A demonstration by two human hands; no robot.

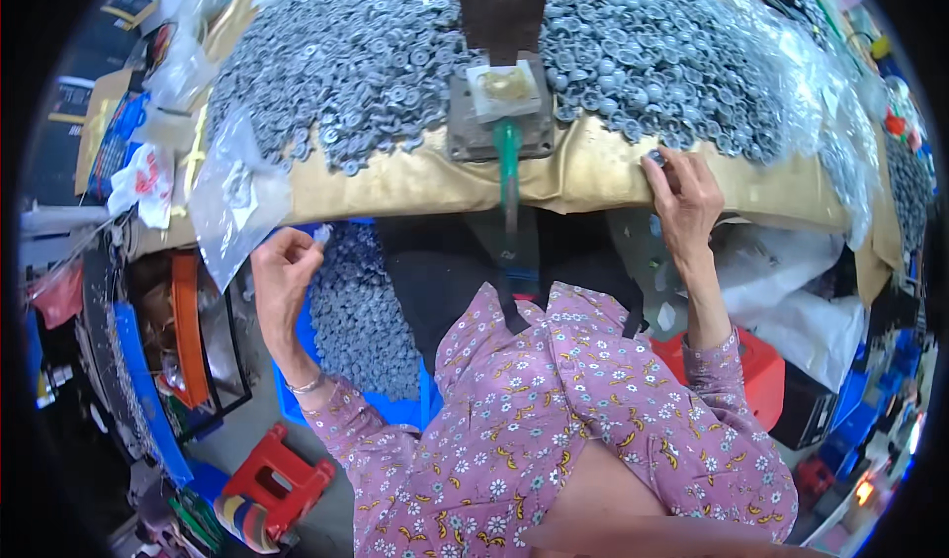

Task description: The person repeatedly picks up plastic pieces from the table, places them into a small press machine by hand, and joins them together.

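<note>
My right hand (689, 202) is at the front edge of the bench, thumb and fingers closed on a small grey round part (655, 157) just in front of the right-hand pile of cup-shaped grey parts (657, 64). My left hand (287, 266) is pinched closed above a blue bin (427, 400) full of small grey parts (366, 321). Something pale shows at its fingertips, too small to name. Between the two piles stands a dark metal press (501, 133) with a pale block on it and a green-handled lever (509, 158). Flatter grey rings (346, 54) are heaped on the left.
Tan sheeting (395, 184) covers the bench edge. A clear plastic bag (237, 197) hangs over it near my left hand. Clear plastic (806, 93) lines the right side. A red stool (277, 479) stands on the floor at lower left, and a red plastic item (756, 380) beside my right arm.
</note>
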